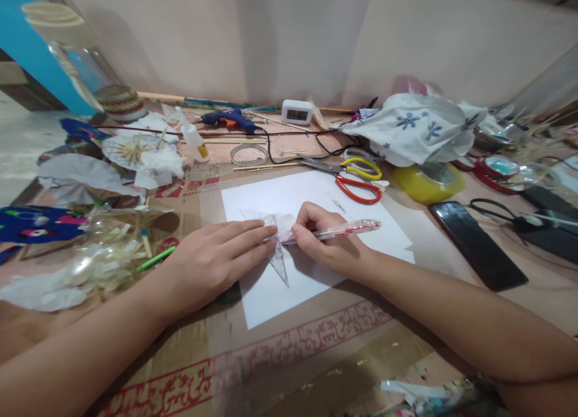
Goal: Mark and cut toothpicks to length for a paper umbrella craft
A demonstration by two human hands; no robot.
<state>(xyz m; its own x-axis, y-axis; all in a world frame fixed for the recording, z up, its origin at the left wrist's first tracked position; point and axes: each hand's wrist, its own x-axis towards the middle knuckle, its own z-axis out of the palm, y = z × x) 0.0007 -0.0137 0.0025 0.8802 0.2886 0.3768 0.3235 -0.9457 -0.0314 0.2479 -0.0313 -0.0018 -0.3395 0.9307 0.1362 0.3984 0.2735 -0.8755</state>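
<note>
My right hand point(327, 238) is closed around a clear pen point(347, 229) with red markings, its tip end beside a clear plastic set square point(279, 261). The fingers of my left hand point(221, 248) lie stretched out flat over the set square's left side, pressing it down; the thumb is hidden. Under both hands is white paper point(266, 302), in what looks like overlapping sheets. A small translucent piece point(284, 220) lies by the fingertips. Scissors point(356, 179) with one yellow and one red handle rest across the paper's far edge.
Cardboard point(189, 320) lies beneath the paper. Along the back are a glue gun point(229, 119), a glue bottle point(195, 138) and a digital clock point(297, 112). Yellow tape point(427, 185) and a phone point(477, 243) lie right. Craft pieces point(103, 248) and a green pen point(156, 258) lie left.
</note>
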